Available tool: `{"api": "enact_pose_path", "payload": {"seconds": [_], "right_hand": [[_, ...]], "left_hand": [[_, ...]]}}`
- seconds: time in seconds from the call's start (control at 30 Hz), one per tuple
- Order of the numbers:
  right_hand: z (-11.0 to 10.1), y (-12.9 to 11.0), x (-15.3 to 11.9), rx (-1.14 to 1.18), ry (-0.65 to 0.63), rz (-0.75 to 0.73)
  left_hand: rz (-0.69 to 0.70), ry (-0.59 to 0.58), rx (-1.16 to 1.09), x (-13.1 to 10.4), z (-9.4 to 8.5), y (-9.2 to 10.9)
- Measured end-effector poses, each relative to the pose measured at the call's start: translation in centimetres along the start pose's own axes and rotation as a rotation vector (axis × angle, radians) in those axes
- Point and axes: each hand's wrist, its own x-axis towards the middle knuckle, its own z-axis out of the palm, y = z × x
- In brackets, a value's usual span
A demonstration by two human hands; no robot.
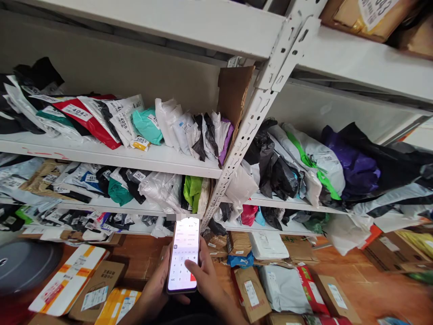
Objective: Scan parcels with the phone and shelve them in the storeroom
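Observation:
A smartphone (184, 275) with a lit screen is held upright in front of me, low in the view. On its screen are lines of text above a number keypad. My left hand (161, 271) is wrapped around the phone's left side and back, its fingers partly hidden behind it. My right hand (204, 268) supports the right side, and its thumb lies over the keypad near the middle keys. Just beyond the phone, a bright green parcel bag (192, 192) and a white plastic parcel (160, 189) sit on a shelf.
White metal shelving (169, 162) holds rows of bagged parcels with number labels. A perforated post (250, 122) divides the bays, beside a cardboard sheet (235, 95). Cardboard boxes (252, 293) and a white box (69, 280) lie on the floor. A grey round object (27, 262) stands at left.

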Motion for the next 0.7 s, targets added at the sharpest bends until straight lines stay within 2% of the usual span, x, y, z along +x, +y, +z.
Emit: {"api": "enact_pose_path", "payload": {"seconds": [0.17,0.3,0.47,0.63,0.7], "right_hand": [[-1.2,0.1,-0.6,0.055,-0.074,0.035],[-0.3,-0.7,-0.6,0.104,-0.076,0.055],[0.6,-0.2,-0.3,0.137,-0.043,0.057],[0.6,0.4,-0.2,0.124,-0.035,0.058],[0.6,0.1,-0.4,0.086,-0.083,0.053]], "left_hand": [[0.033,-0.027,-0.082,-0.2,-1.1,-0.4],[0.011,-0.090,-0.074,-0.6,-1.4,0.2],[-0.035,-0.051,0.028,-0.8,-1.3,0.6],[-0.017,-0.153,-0.085,-0.5,-2.5,0.0],[-0.001,-0.163,-0.100,-0.4,-3.1,-0.4]]}}
